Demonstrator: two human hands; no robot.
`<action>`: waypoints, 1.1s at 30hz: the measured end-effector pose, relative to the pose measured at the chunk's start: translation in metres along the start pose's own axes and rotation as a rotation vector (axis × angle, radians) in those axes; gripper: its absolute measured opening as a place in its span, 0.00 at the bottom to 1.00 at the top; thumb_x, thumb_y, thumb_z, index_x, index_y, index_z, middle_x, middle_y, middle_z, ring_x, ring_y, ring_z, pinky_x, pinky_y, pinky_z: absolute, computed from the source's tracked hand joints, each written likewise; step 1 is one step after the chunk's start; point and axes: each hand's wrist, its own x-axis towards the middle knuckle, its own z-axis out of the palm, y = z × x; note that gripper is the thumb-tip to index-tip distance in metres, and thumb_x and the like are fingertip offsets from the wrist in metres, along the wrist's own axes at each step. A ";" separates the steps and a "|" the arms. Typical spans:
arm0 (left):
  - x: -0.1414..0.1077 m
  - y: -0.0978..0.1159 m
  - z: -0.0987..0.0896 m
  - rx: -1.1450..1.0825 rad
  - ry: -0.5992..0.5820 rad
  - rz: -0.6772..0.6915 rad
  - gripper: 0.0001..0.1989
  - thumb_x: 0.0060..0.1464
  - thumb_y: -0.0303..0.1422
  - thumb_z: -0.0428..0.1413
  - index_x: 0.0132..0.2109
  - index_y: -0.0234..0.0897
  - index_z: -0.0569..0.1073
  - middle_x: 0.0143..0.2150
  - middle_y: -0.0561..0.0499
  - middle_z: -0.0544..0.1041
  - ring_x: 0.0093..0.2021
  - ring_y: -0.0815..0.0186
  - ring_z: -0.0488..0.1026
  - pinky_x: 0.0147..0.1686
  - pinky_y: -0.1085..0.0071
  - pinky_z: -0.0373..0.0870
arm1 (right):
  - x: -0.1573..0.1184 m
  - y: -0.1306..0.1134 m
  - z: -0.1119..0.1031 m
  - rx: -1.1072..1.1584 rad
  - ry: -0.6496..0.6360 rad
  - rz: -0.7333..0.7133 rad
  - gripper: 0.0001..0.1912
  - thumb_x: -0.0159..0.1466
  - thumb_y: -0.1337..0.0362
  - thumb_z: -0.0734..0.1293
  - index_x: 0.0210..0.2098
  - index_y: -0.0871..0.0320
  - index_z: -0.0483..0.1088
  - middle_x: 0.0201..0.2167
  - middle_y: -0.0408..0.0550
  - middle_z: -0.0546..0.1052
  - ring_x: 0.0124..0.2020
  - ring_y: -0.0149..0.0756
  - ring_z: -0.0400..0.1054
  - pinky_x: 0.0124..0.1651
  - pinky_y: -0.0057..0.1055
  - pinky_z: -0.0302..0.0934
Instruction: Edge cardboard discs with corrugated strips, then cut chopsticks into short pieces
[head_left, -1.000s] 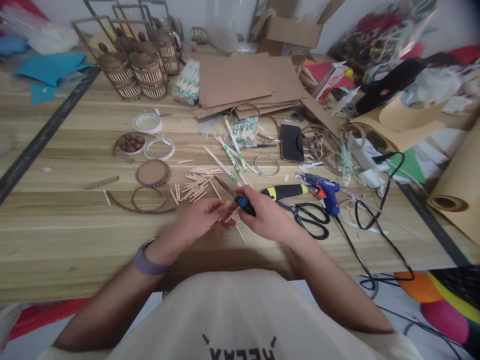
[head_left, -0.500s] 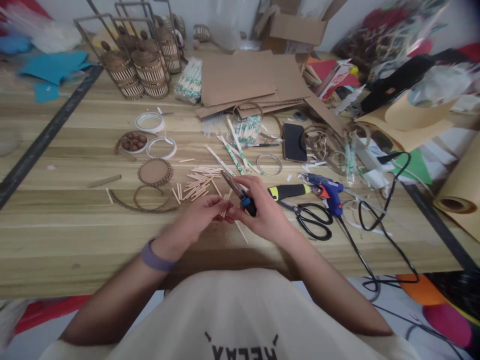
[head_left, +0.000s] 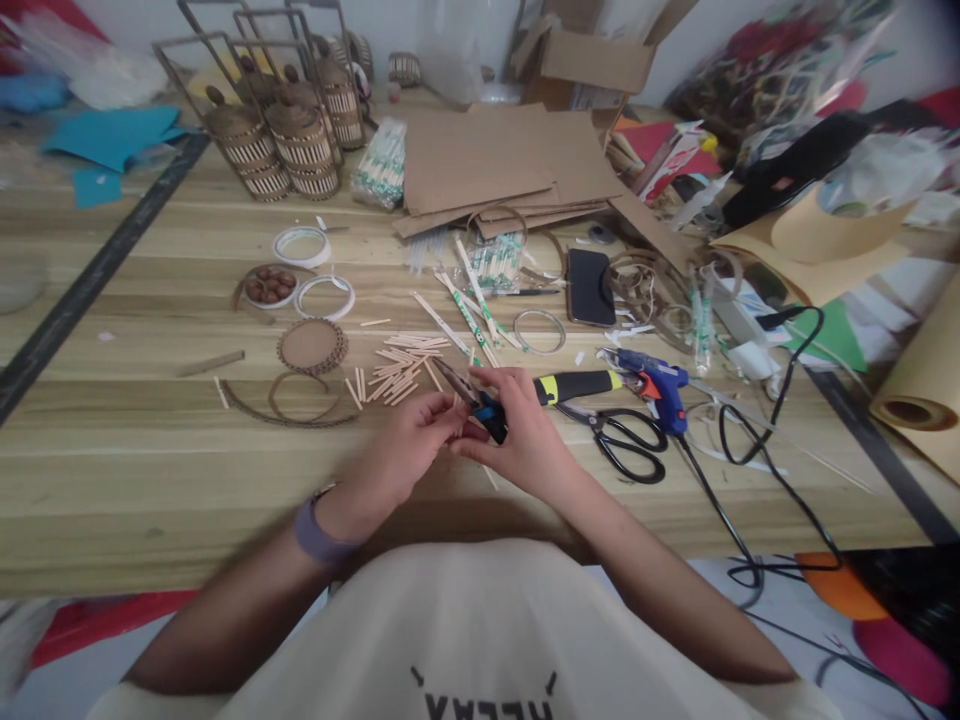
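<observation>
My left hand (head_left: pixel 409 440), with a purple band at the wrist, pinches thin wooden sticks in front of my body. Against its fingertips is my right hand (head_left: pixel 521 425), wrapped round the blue and black handles of some pliers (head_left: pixel 487 415). The metal jaws point up and left, beside the sticks. Just beyond my hands lies a pile of short cut sticks (head_left: pixel 397 370). Long paper-wrapped chopsticks (head_left: pixel 469 312) lie behind the pile. My fingers partly hide the held sticks, so their number cannot be made out.
Black scissors (head_left: pixel 630 445), a blue glue gun (head_left: pixel 656 385) with a cable and a yellow-black handle (head_left: pixel 577 385) lie right. A cardboard disc (head_left: pixel 313 345) and tape rings (head_left: pixel 301 244) lie left. Behind are cardboard sheets (head_left: pixel 480 160), a phone (head_left: pixel 590 287) and small woven lanterns (head_left: pixel 304 150).
The pliers have tilted lower and moved slightly left, closer to my left hand. My left hand has shifted a little right, and its wrist has turned slightly.
</observation>
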 end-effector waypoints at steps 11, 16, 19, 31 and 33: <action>-0.009 0.015 -0.009 0.214 -0.077 -0.046 0.11 0.58 0.39 0.55 0.37 0.36 0.74 0.31 0.49 0.82 0.36 0.60 0.79 0.43 0.64 0.72 | -0.022 -0.001 -0.075 0.409 -0.556 0.586 0.14 0.55 0.56 0.69 0.38 0.57 0.72 0.35 0.45 0.73 0.37 0.35 0.65 0.40 0.31 0.59; -0.010 0.011 -0.006 0.210 -0.164 -0.062 0.12 0.60 0.41 0.54 0.36 0.37 0.74 0.31 0.50 0.82 0.37 0.61 0.79 0.43 0.65 0.72 | -0.017 -0.005 -0.066 0.509 -0.609 0.643 0.13 0.53 0.60 0.68 0.37 0.57 0.72 0.33 0.44 0.74 0.34 0.34 0.65 0.35 0.29 0.58; -0.011 0.011 -0.004 0.192 -0.209 -0.065 0.13 0.61 0.41 0.53 0.36 0.37 0.75 0.30 0.51 0.81 0.34 0.63 0.78 0.42 0.66 0.72 | -0.011 -0.007 -0.059 0.554 -0.639 0.618 0.13 0.53 0.61 0.68 0.37 0.58 0.72 0.34 0.44 0.74 0.34 0.33 0.65 0.34 0.29 0.59; -0.011 0.010 -0.002 0.160 -0.264 -0.058 0.14 0.62 0.40 0.53 0.33 0.37 0.76 0.28 0.51 0.80 0.32 0.64 0.77 0.40 0.67 0.71 | 0.000 -0.016 -0.052 0.615 -0.654 0.621 0.11 0.50 0.63 0.67 0.34 0.57 0.71 0.32 0.43 0.72 0.32 0.31 0.64 0.33 0.28 0.58; -0.010 0.009 -0.002 0.145 -0.280 -0.055 0.15 0.61 0.41 0.53 0.34 0.37 0.76 0.28 0.51 0.79 0.32 0.64 0.77 0.39 0.67 0.71 | -0.001 -0.015 -0.052 0.622 -0.653 0.623 0.11 0.49 0.63 0.67 0.34 0.57 0.70 0.32 0.43 0.73 0.33 0.32 0.64 0.33 0.28 0.58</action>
